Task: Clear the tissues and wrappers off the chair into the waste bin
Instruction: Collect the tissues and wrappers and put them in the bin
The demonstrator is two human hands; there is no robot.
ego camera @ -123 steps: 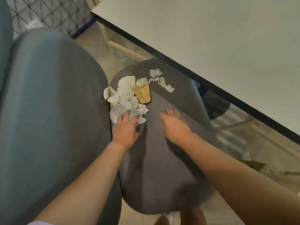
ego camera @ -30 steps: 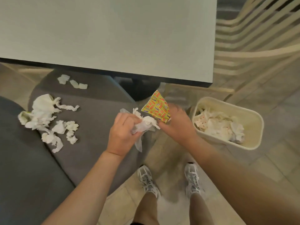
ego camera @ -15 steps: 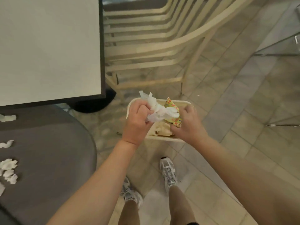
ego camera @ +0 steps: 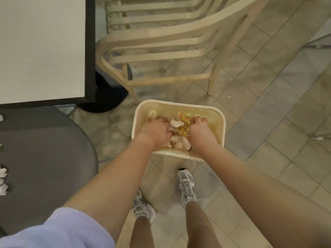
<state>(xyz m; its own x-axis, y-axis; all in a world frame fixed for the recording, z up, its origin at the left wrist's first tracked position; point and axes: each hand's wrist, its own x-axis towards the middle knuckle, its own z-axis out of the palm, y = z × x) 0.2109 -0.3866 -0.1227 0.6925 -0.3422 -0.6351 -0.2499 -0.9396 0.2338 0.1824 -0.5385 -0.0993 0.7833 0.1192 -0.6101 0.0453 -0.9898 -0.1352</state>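
Both my hands are down inside the cream waste bin on the floor. My left hand is curled around crumpled white tissue. My right hand is closed beside the yellow-orange wrapper, which touches its thumb side. More tissue lies in the bin beneath my hands. At the left is the grey chair seat, with a few tissue scraps showing at the frame's left edge.
A white table with a black edge stands at the upper left on a round black base. A cream slatted chair stands just behind the bin. My feet in white trainers are on the tiled floor below the bin.
I have turned from the grey chair to the bin. Both hands carried the tissue and wrapper over and have dropped from above the rim down into the bin.
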